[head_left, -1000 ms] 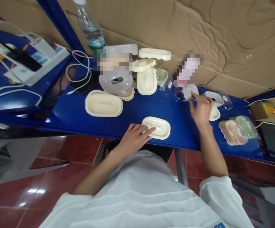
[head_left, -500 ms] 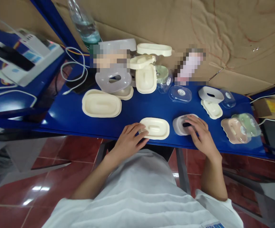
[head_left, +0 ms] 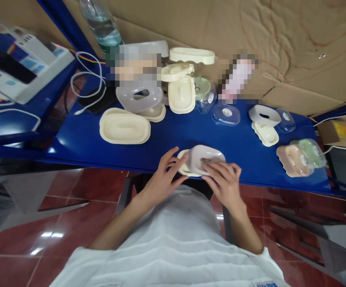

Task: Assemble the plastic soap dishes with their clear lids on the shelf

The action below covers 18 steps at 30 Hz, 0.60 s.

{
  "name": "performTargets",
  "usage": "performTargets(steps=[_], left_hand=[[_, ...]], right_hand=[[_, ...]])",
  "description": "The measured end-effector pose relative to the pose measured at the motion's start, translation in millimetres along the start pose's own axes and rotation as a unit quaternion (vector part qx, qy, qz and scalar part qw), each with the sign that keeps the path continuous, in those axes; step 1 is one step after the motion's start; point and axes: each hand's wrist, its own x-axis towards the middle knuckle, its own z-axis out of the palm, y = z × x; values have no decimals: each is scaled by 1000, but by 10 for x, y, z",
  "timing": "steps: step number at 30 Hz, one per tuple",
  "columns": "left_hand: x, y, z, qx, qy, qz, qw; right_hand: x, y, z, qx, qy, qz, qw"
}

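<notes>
My right hand (head_left: 225, 181) grips a pale grey plastic cover (head_left: 207, 153) with rounded ends and a slot in its top. Its fingertips are at the slot and the thumb is near the front edge. Below the cover lies a cream oval tray (head_left: 185, 170), its left end still showing; whether the two touch is hidden. At that left end, my left hand (head_left: 161, 179) has its fingers spread around the tray's rim and close to the cover's left side, holding nothing.
Left on the blue table (head_left: 167, 137) lies a larger cream tray (head_left: 125, 126). Behind it are a grey slotted cover (head_left: 140, 95) and an upright cream tray (head_left: 181, 93). Clear lids (head_left: 225, 114) and a pink tray (head_left: 292, 161) lie rightward. A water bottle (head_left: 101, 26) stands behind.
My right hand has carried the grey cover left from the table onto or just above the cream tray. My left hand stays by the tray's left end, its fingers more spread.
</notes>
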Motion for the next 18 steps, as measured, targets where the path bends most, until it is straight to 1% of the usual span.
performTargets(steps=[2,4,6,8,10,11,13,15,17,18], left_hand=[[-21,-5,-10,15,-3,2,1000],[-35,-27,-39,59,-27,15,998],[-36,-55,-73,105,-60,35,992],[-24,-75,-100,128,-77,48,988],[-6,-85,-117,131,-76,47,987],[2,-87,-124,127,-73,41,988],[15,-92,-142,101,-68,29,992],[20,-101,-167,66,-66,22,995],[22,-115,-197,33,-66,15,997],[24,-122,-212,18,-65,11,998]], right_hand=[[59,-123,74,12,-54,-47,997],[92,-174,123,18,-96,-74,992],[123,-147,133,17,-121,-91,988],[198,-22,105,29,-135,-115,984],[351,223,54,44,-128,-121,983],[456,386,30,43,-116,-105,987],[688,757,0,7,-84,-32,996],[878,1113,4,-49,-68,39,996],[964,1369,30,-87,-68,64,992],[965,1447,43,-94,-70,65,991]])
